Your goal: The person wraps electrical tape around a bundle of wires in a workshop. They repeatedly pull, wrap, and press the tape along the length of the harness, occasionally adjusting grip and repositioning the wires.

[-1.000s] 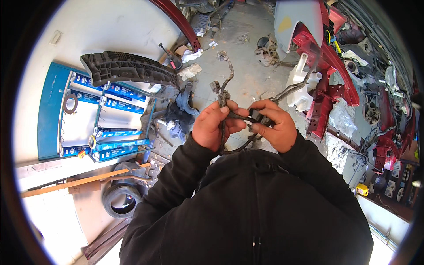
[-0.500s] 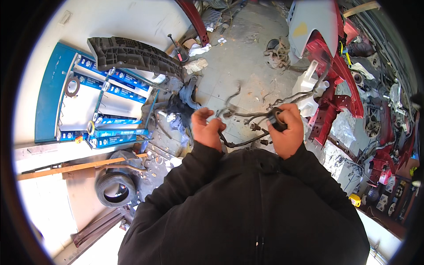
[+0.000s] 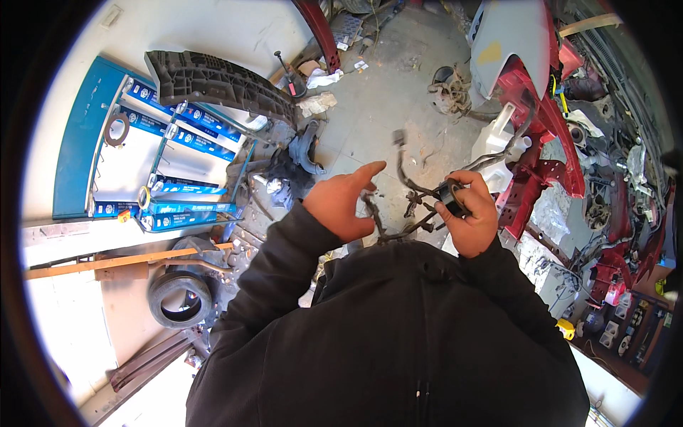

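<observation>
My right hand (image 3: 472, 217) is closed around a black roll of tape (image 3: 448, 193), its fingers through and about the ring. Beside the roll runs a dark wiring harness (image 3: 400, 233) with several branches. One branch, tipped with a plug connector (image 3: 399, 138), reaches up and away from me; its end is slightly blurred. My left hand (image 3: 343, 203) is open, index finger stretched out to the right and thumb apart. The harness passes close to its thumb; whether they touch I cannot tell. Part of the harness is hidden behind my jacket front.
Red body panels (image 3: 538, 171) and a white plastic tank (image 3: 496, 136) stand at the right. On the left are a blue rack (image 3: 80, 142) of boxes, a dark bumper part (image 3: 220, 89) and a tyre (image 3: 179, 299). Loose parts litter the tiled floor (image 3: 370, 85).
My left hand has gone from curled fingers to an open shape with the index finger extended. A harness branch has swung up and right. The right hand still holds the tape.
</observation>
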### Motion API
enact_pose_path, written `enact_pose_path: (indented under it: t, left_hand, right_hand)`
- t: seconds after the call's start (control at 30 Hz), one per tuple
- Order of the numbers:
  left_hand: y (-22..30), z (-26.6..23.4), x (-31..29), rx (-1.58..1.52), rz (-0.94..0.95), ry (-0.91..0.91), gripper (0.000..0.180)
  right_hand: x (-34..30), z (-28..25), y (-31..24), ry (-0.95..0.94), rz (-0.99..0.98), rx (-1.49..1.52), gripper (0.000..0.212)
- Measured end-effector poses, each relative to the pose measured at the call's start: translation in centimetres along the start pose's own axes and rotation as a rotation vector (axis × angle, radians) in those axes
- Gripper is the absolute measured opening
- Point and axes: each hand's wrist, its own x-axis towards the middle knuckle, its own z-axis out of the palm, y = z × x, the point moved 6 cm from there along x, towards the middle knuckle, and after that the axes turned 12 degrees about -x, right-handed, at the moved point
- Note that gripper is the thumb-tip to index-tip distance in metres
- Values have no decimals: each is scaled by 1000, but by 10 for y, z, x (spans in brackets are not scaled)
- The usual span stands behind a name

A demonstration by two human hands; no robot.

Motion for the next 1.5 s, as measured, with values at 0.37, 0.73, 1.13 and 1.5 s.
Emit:
enact_pose_path:
  t: [0.37, 0.73, 1.13, 1.5]
  left_hand:
    - [45, 29, 19, 466, 348, 160, 32]
    - [11, 46, 22, 181, 240, 58, 11]
    - [39, 50, 6, 709, 820, 277, 35]
    - [28, 6, -18, 537, 890, -42, 27]
  right_hand:
    - [1, 10, 1, -62, 14, 29, 23]
    - [5, 21, 15, -282, 117, 196, 14]
    - [0, 38, 31, -288, 700, 560, 14]
    - [1, 15, 33, -447, 636, 418, 15]
